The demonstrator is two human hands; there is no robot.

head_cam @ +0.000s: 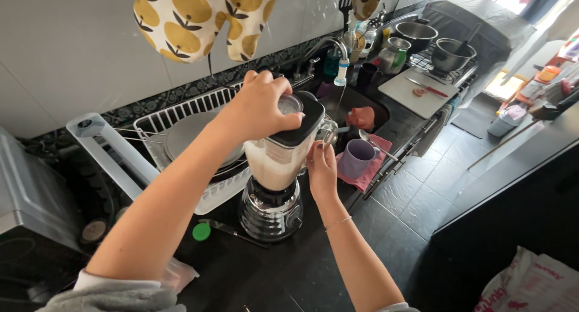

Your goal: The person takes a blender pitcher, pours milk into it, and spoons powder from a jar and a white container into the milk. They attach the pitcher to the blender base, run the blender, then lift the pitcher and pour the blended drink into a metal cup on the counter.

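A blender (272, 191) with a chrome base stands on the dark counter, its glass jar full of a pale creamy liquid. My left hand (258, 107) grips the black lid (300, 124) on top, fingers over its clear centre cap. My right hand (321, 167) holds the jar at its handle side. A purple mug (357, 157) sits on a pink cloth (374, 167) just right of the blender.
A white dish rack (181, 116) with a pan stands behind the blender. A green cap (201, 231) and a knife (232, 230) lie by the base. The sink (356, 104), tap, cutting board (416, 92) and pots on a stove lie further along. The tiled floor is at right.
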